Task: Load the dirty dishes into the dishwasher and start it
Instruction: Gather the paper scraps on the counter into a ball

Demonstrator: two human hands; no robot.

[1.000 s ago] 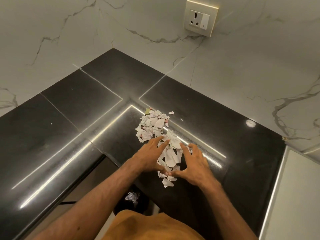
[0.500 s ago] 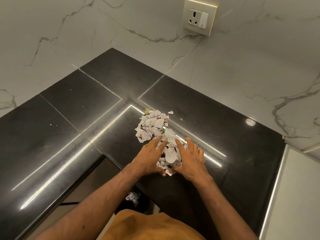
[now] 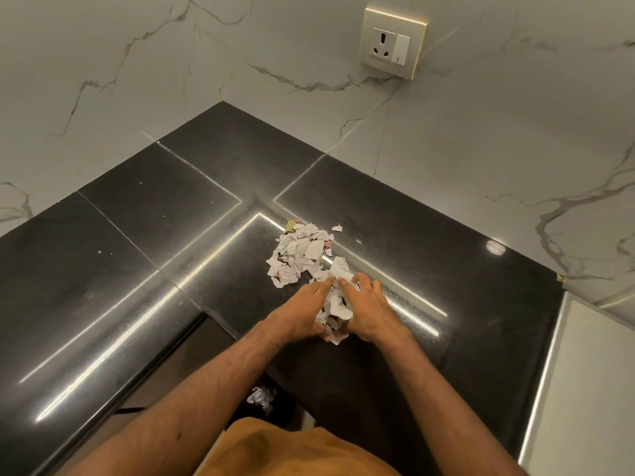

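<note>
The left hand (image 3: 297, 316) and the right hand (image 3: 371, 309) push in from both sides and squeeze the near part of the paper scraps (image 3: 302, 255) between them, fingers mostly straight. I think bits could slip out underneath on the lift and miss what looks like a bin (image 3: 263, 398) below the counter (image 3: 154, 242) edge. The far scraps sit outside the scoop. No dishes or dishwasher show here. Marks on the scraps are too small to read, and the wall socket (image 3: 391, 46) shows no name

A black countertop (image 3: 154, 235) carries a heap of torn paper scraps (image 3: 299, 255).
</note>
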